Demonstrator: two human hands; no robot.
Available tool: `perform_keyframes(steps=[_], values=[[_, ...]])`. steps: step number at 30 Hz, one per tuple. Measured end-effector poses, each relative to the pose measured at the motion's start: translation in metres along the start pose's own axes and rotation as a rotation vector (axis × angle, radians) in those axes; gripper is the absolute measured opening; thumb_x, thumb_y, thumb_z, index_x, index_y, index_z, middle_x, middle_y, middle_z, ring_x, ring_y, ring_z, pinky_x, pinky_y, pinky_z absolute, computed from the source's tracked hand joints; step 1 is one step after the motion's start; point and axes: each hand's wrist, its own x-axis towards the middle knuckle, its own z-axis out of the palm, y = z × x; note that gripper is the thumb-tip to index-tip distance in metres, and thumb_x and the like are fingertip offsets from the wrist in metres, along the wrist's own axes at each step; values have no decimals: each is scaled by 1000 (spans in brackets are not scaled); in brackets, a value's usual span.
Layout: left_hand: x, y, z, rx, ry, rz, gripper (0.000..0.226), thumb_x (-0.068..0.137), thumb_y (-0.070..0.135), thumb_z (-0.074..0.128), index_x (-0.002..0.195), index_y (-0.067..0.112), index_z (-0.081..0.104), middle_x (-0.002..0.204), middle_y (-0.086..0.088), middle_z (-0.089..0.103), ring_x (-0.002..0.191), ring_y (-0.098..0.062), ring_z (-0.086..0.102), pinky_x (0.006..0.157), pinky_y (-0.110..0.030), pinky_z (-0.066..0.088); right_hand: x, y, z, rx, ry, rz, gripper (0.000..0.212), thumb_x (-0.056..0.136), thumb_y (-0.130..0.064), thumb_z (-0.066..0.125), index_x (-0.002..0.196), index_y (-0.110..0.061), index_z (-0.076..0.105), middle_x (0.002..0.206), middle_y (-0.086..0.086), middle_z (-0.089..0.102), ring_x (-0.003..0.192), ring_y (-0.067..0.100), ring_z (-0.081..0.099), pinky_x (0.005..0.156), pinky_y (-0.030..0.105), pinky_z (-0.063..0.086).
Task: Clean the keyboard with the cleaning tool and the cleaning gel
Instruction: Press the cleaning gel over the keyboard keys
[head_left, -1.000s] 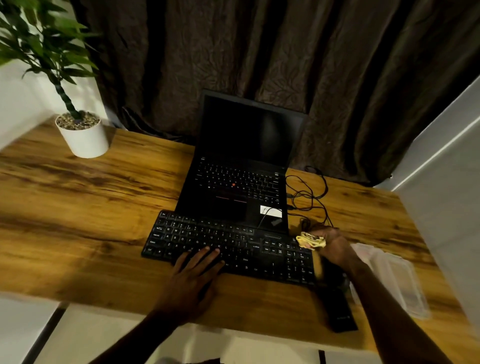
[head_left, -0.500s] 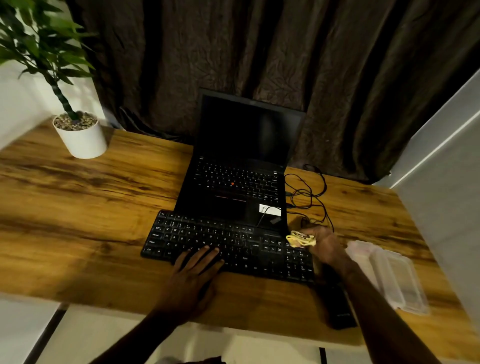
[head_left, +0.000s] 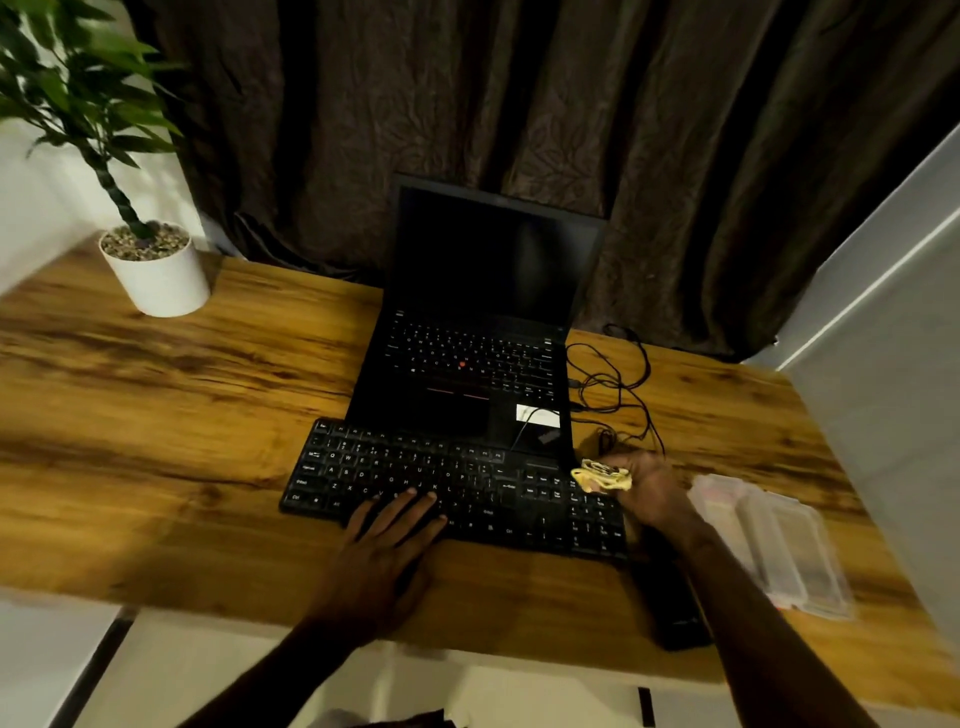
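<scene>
A black external keyboard (head_left: 457, 483) lies on the wooden desk (head_left: 156, 415) in front of an open black laptop (head_left: 478, 338). My left hand (head_left: 384, 551) rests flat on the keyboard's lower middle keys, fingers straight. My right hand (head_left: 649, 483) holds a lump of yellow cleaning gel (head_left: 600, 475) over the keyboard's right end, above the number pad. A black object (head_left: 675, 608), perhaps the cleaning tool, lies near the desk's front edge under my right forearm; what it is I cannot tell.
A clear plastic case (head_left: 779, 545) lies open at the right of the desk. Black cables (head_left: 613, 384) coil to the right of the laptop. A potted plant (head_left: 150, 260) stands at the back left. A dark curtain hangs behind; a white wall is at the right.
My right hand has carried the yellow gel leftward, from beside the keyboard's right edge to over the number pad. My left hand has stayed on the keys.
</scene>
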Motion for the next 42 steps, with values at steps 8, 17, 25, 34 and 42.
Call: perform_keyframes(steps=[8, 17, 25, 34, 42], values=[[0, 0, 1, -19, 37, 15, 52, 92, 47, 44, 141, 29, 49, 152, 1, 43, 143, -20, 34, 114, -50, 21, -30, -21, -19, 34, 94, 9, 27, 79, -6, 77, 103, -19, 76, 94, -3, 76, 82, 8, 68, 76, 28, 57], [-1, -3, 5, -3, 23, 9, 54, 92, 48, 45, 142, 28, 48, 153, 1, 41, 145, -21, 31, 115, -53, 21, -34, -13, -18, 9, 57, 64, 30, 79, -18, 77, 104, -33, 72, 99, -8, 73, 91, 10, 65, 80, 37, 58], [-1, -3, 9, -1, 40, 17, 53, 92, 48, 45, 140, 27, 50, 152, 0, 42, 142, -22, 34, 116, -52, 19, -37, -38, -12, -47, 39, 41, 47, 79, 1, 71, 118, -24, 68, 105, -9, 66, 94, 10, 59, 75, 20, 45], [-1, -3, 9, 5, 56, 24, 53, 92, 46, 44, 141, 27, 50, 153, 0, 42, 143, -22, 34, 114, -53, 22, -10, 60, 11, -85, 33, 92, 55, 62, -66, 61, 112, -43, 65, 103, -11, 66, 98, 14, 62, 83, 36, 56], [-1, -3, 9, -22, 98, 24, 50, 94, 45, 44, 139, 26, 54, 152, 0, 43, 143, -22, 34, 113, -55, 26, -40, -50, -4, -50, -8, 9, 43, 76, 0, 73, 112, -23, 72, 100, -6, 72, 88, 8, 67, 80, 25, 57]])
